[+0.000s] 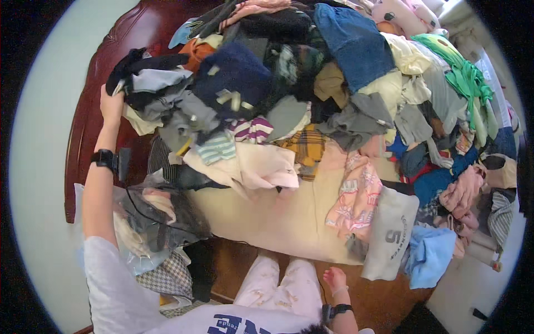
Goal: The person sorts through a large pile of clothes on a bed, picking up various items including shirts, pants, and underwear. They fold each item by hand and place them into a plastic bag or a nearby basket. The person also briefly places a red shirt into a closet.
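My left hand (112,102) reaches out to the far left, at the edge of a large clothes heap, and its fingers are at a black garment (123,73). The fingertips are partly hidden by the cloth, so a grip cannot be made out. Beside it lie a light grey garment (160,79) and a cream cloth (142,122). My right hand (335,279) hangs low beside my right leg, fingers loosely curled, touching no garment. Above it lie a pink patterned garment (354,196) and a folded pale grey garment with printing (390,234).
A dark red wooden headboard (89,146) runs along the left. Clear plastic bags with clothes (158,217) stand at the lower left. The heap, with blue denim (354,46), covers the far side of the beige bed surface (258,221). A light blue cloth (431,254) lies at the right.
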Demonstrator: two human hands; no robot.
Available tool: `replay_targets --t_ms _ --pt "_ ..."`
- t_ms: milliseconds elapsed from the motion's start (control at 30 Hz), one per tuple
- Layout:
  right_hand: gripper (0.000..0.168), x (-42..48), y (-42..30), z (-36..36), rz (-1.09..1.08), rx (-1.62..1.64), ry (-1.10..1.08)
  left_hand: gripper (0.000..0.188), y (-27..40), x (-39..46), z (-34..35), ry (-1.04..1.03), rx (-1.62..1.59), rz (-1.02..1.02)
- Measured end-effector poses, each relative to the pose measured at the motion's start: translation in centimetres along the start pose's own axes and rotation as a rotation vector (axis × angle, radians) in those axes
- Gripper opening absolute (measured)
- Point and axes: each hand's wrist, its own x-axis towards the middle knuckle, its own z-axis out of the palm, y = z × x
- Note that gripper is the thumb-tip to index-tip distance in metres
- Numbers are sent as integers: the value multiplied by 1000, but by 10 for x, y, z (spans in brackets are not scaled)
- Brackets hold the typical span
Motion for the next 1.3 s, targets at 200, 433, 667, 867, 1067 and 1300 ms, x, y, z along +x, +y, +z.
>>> replay_targets --t_ms 200,433,667,867,1067,1300 --pt "15 16 -5 38 -48 -122 -30 85 35 -106 7 -361 -99 233" --pt "20 11 -50 119 -189 -187 -171 22 -21 -145 40 -857 -511 -239" --pt "26 -48 -91 198 -327 -327 -349 27 23 -76 -69 -691 -1346 -453" --pt "39 -195 -183 322 -983 -364 -750 42 117 -49 -194 -790 -1824 -223" --pt "49 -362 -242 385 -625 129 -1399 20 161 -116 -237 -1061 -1020 347" --pt "32 -437 -285 338 -850 -104 -1302 47 162 -193 -201 -1291 -1361 -420"
